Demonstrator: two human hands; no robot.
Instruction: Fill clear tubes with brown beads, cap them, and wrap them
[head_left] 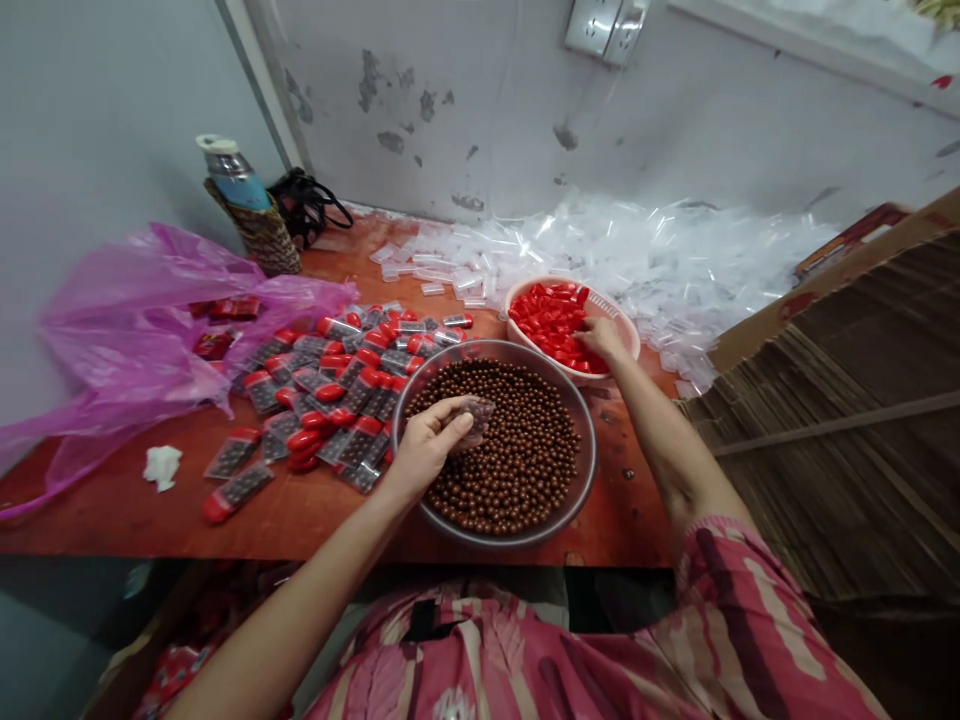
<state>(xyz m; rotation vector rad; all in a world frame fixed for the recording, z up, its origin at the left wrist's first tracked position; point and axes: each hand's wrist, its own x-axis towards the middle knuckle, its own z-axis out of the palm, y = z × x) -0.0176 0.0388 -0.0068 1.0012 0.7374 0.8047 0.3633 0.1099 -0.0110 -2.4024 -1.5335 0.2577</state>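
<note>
My left hand (431, 440) is closed round a small clear plastic container (474, 420) with brown balls inside, held above a metal bowl. That metal bowl (589, 465) is filled with round brown balls (517, 470). Behind it to the right, a pale pink basket (628, 335) holds a heap of red caps (551, 315). My right hand (600, 340) reaches into the basket with its fingers down among the caps; whether it grips one is hidden. To the left of the bowl lies a pile of filled clear containers with red caps (337, 390).
Many clear empty containers (600, 240) are heaped along the wall. A pink plastic bag (150, 330), a flask (236, 180) in a woven holder and a crumpled tissue (161, 466) are on the left. A large cardboard box (847, 420) stands at the right.
</note>
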